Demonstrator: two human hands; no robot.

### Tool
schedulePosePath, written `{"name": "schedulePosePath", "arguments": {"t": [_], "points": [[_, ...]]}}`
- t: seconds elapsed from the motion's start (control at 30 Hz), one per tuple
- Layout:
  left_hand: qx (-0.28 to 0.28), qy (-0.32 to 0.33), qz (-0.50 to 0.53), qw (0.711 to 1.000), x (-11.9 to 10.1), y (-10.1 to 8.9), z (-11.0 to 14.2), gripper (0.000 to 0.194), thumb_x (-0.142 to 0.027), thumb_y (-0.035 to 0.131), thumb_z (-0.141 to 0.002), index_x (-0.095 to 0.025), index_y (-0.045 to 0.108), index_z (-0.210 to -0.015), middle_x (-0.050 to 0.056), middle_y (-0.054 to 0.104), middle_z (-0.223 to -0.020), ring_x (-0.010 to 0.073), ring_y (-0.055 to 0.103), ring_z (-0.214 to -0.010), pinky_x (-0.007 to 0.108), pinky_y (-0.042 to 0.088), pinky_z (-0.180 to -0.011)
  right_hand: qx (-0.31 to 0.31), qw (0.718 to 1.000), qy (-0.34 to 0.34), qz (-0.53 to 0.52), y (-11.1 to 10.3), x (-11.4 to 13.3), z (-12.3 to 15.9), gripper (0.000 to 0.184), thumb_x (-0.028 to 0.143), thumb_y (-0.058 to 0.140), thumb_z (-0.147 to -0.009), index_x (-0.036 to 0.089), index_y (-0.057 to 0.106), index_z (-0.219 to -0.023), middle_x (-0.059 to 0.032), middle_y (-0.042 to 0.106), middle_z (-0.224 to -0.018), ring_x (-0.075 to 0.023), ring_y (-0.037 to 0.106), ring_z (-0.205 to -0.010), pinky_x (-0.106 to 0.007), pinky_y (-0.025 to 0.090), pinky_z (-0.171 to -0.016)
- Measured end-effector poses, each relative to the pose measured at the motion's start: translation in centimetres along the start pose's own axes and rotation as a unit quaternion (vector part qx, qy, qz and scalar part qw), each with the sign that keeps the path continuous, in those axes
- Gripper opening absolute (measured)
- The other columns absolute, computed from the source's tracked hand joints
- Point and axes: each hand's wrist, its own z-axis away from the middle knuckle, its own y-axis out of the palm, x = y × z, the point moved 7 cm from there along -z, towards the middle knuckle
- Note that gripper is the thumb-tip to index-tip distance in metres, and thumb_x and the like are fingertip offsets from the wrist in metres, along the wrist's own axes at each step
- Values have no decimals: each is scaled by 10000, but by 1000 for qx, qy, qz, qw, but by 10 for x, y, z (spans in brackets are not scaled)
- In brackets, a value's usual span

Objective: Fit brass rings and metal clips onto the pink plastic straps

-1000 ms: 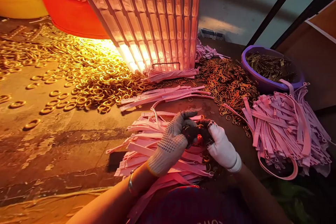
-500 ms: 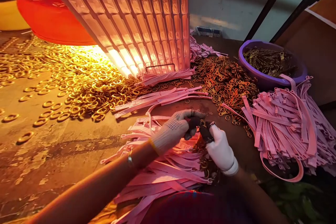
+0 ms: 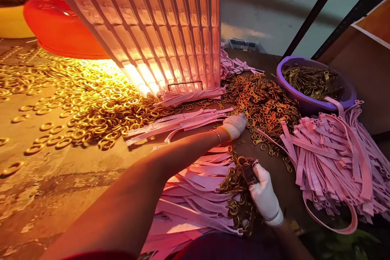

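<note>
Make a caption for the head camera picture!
Left hand at the metal link pile; right hand holds a chain.

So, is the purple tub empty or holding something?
Holding something: a heap of dark metal pieces shows inside the purple tub. Its depth is hidden.

This is a workshop.
Look at the scratched table [image 3: 61,191] here: big heaps of gold rings [image 3: 100,118] and little metal links [image 3: 265,101], a pile of pink straps [image 3: 332,158], a purple tub [image 3: 294,96] of metal bits [image 3: 313,81], a red lamp [image 3: 65,28].

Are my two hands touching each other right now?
No, the left hand is at the link pile, apart from the right hand.
</note>
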Motion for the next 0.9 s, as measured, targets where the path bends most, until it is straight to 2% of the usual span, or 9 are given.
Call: {"name": "schedulePosePath", "arguments": {"t": [0.1, 0.2, 0.23, 0.33, 0.47, 0.6, 0.7, 0.83, 0.9], "points": [[8, -5, -47, 999, -1, -13, 30, 116, -227, 776, -850, -135, 706, -856, 75, 697, -879, 225, 679, -863, 329, 550, -736, -54, 998, -32, 1, -9, -8, 6, 434, 213, 483, -913, 250, 616, -1325, -81, 716, -980, -272, 677, -853, -405, 609, -742], [28, 7, -51, 998, -3, -33, 90, 143, -237, 784, -791, -181, 682, -710, 37, 628, -655, 186, 623, -603, 251, 425, -521, -27, 999, -40, 4, -14, 7, -3, 471, 197, 480, -926, 279, 591, -1376, -76, 722, -1031, -274, 682, -880, -408, 601, -775], [48, 3, -34, 998, -3, -37, 114, 137, -298, 727, -845, -197, 689, -761, 19, 616, -619, 155, 569, -493, 236, 376, -457, -4, 999, -47, 0, -15, 19, -10, 483, 183, 490, -920, 292, 587, -1381, -72, 726, -1072, -272, 686, -917, -403, 597, -804], [87, -78, 162, 980, 6, -44, 184, 214, -412, 599, -928, -217, 635, -849, -38, 496, -469, 112, 396, -335, 211, 259, -359, 89, 991, -96, -25, -13, 68, -29, 539, 132, 501, -874, 281, 568, -1388, -71, 709, -1214, -264, 673, -1066, -393, 563, -919], [47, -121, 202, 971, 12, -48, 246, 329, -482, 574, -948, -208, 572, -767, -29, 483, -454, 100, 368, -368, 213, 257, -386, 159, 970, -169, 70, -4, 122, -34, 411, 115, 520, -758, 204, 646, -1138, -90, 710, -994, -249, 654, -882, -348, 533, -777], [40, -125, 227, 965, 17, -40, 270, 453, -528, 493, -992, -213, 482, -666, -15, 479, -453, 101, 390, -396, 224, 296, -433, 129, 918, -250, 280, 4, 150, -17, 129, 119, 572, -716, 216, 576, -801, -94, 640, -809, -223, 519, -669, -337, 381, -573], [21, -114, 240, 964, 23, -34, 275, 488, -558, 450, -1003, -217, 475, -656, -29, 451, -447, 102, 357, -391, 230, 271, -429, 114, 886, -286, 347, 9, 159, -7, 174, 60, 540, -770, 223, 508, -716, -86, 589, -737, -215, 475, -616, -349, 304, -538], [-98, -38, 146, 984, 29, -44, 280, 303, -397, 622, -919, -205, 607, -685, 0, 579, -559, 131, 469, -503, 239, 350, -507, 72, 904, -262, 330, 6, 163, -4, 170, 71, 501, -899, 209, 529, -804, -50, 562, -695, -205, 483, -606, -344, 307, -543], [-130, 0, 108, 986, 34, -45, 287, 195, -318, 658, -873, -212, 680, -710, 33, 685, -669, 168, 571, -603, 265, 435, -604, 65, 917, -251, 304, 7, 164, -1, 167, 98, 499, -933, 218, 510, -818, -30, 543, -678, -197, 480, -602, -339, 311, -544]]}}
